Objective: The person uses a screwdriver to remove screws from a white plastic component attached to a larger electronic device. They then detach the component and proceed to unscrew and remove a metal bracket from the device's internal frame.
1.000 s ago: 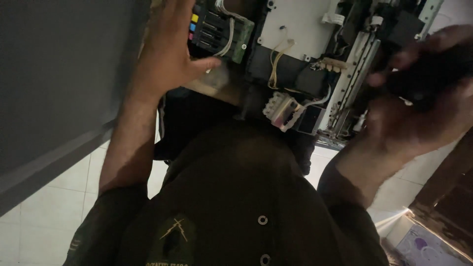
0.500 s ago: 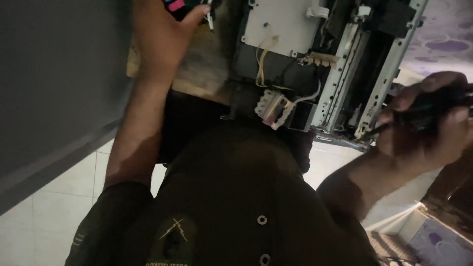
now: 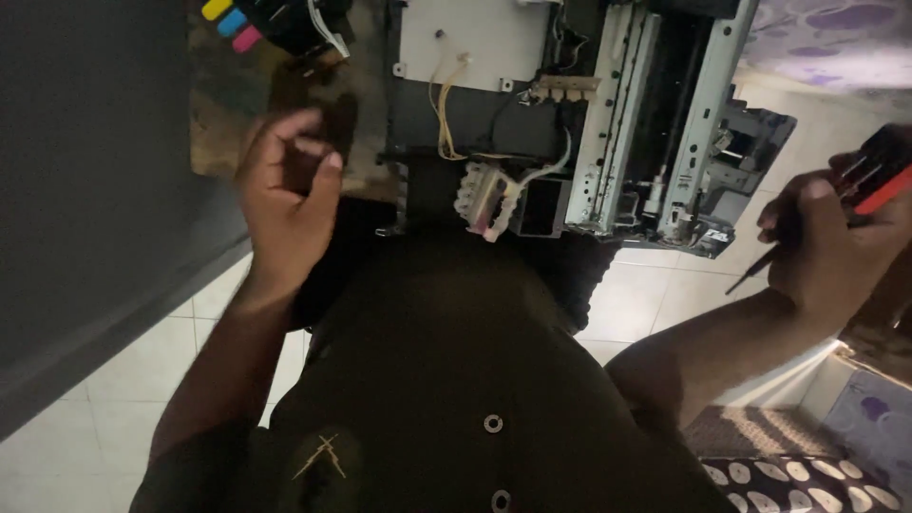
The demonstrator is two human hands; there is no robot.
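An opened printer (image 3: 532,123) with its cover off lies on a worn tabletop (image 3: 223,95), showing a white metal plate, yellow wires and metal rails. My left hand (image 3: 285,204) hovers empty at the printer's left side, fingers curled loosely apart. My right hand (image 3: 826,242) is off to the right, away from the printer, closed around a screwdriver (image 3: 869,185) with a red and black handle; its thin shaft points down-left.
Ink tanks (image 3: 261,19) with yellow, blue and pink caps sit at the top left. A grey panel (image 3: 85,190) fills the left side. White floor tiles (image 3: 655,294) lie below. A patterned cushion (image 3: 807,475) is at the bottom right.
The view has shifted, so the printer sits lower in frame. My left hand has drawn back from the ink tanks toward me. My right hand still holds the screwdriver at the right.
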